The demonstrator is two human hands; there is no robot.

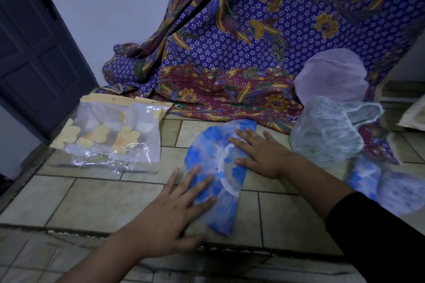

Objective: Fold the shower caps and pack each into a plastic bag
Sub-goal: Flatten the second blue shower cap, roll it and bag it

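Nearest to us, the left hand (pixel 170 211) lies flat with fingers straight and spread, pressing the near end of the blue-flowered shower cap (pixel 212 145) onto the tiled floor (pixel 92 197). The cap sits mid-floor, folded into a half-round, its white elastic rim curving between the two hands. The right hand (pixel 259 154) presses flat on the far half, fingers straight, grasping nothing, and a black sleeve (pixel 379 236) covers that arm. Towards the floor's right edge we see another blue cap (pixel 363 174), with a pale cap (pixel 404 193) just beside it. Beyond them a puffed-up green-patterned cap (pixel 324 138) touches a lilac cap (pixel 333 76) behind it. Over on the left, well apart from the hands, two plastic bags (pixel 110 135) with yellow flower prints lie side by side and overlapping. At the far edge a purple batik cloth (pixel 253 41) drapes down to the floor, and a dark door (pixel 34 53) stands in the far left corner.
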